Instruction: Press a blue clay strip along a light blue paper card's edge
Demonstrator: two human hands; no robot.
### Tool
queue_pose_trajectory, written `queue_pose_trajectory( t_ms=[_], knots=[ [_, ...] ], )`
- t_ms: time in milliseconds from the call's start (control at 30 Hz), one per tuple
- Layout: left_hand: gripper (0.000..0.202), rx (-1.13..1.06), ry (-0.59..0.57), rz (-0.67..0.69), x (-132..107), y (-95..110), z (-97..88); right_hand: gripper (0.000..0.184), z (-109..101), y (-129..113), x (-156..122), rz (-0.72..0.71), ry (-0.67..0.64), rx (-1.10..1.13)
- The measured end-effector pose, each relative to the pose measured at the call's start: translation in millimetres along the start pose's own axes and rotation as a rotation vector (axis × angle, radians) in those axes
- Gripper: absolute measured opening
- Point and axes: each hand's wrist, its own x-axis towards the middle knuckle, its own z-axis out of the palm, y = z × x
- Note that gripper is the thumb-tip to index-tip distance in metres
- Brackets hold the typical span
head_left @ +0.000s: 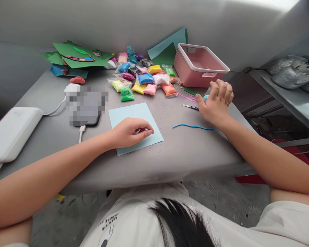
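Observation:
My left hand [134, 132] rests on a light blue sheet of paper [128, 111], its fingers curled in and the thumb against the index finger; nothing shows in them. On the right side of the table, the fingers of my right hand [217, 103] are bent around a small packet of light blue clay [206, 98], which shows partly between thumb and fingers. Beside that thumb lies a thin pointed tool with a dark handle [193, 107], partly covered. A thin blue clay strand [190, 126] lies nearer to me, its right end close under my right wrist.
Several colourful clay packets [145, 79] are heaped at the back middle, beside a pink basket [190, 73]. Green paper sheets with clay shapes [74, 58] lie back left. A phone [89, 106], a white charger [72, 90] and a white power bank [15, 132] are at left.

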Motion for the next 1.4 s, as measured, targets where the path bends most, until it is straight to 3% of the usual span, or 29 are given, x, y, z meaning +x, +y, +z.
queue_pose_trajectory(
  t_ms=[200,333,533,833,1000,1200,1400],
  knots=[
    [0.025,0.003,0.008,0.025,0,-2,-0.1,0.065,5,-14,-2,-0.004,-0.067,0.058],
    [0.025,0.011,0.000,0.029,0,-2,-0.5,0.063,5,-17,-32,-0.012,-0.110,0.082],
    [0.025,0.017,-0.011,0.021,0,-2,0.1,0.065,-13,-20,-73,-0.079,-0.218,0.037],
    [0.026,0.022,-0.012,0.006,0,1,-1.4,0.078,13,-21,-2,-0.147,-0.102,-0.037],
    [0.026,0.017,-0.011,0.008,0,1,-1.2,0.075,17,-34,7,-0.166,-0.056,0.039],
    [0.027,0.030,-0.013,0.010,0,1,-2.0,0.079,16,-50,-22,-0.127,-0.270,0.106],
    [0.028,0.031,-0.023,0.005,0,0,-0.1,0.082,-5,-54,-63,-0.271,-0.423,0.081]
  ],
)
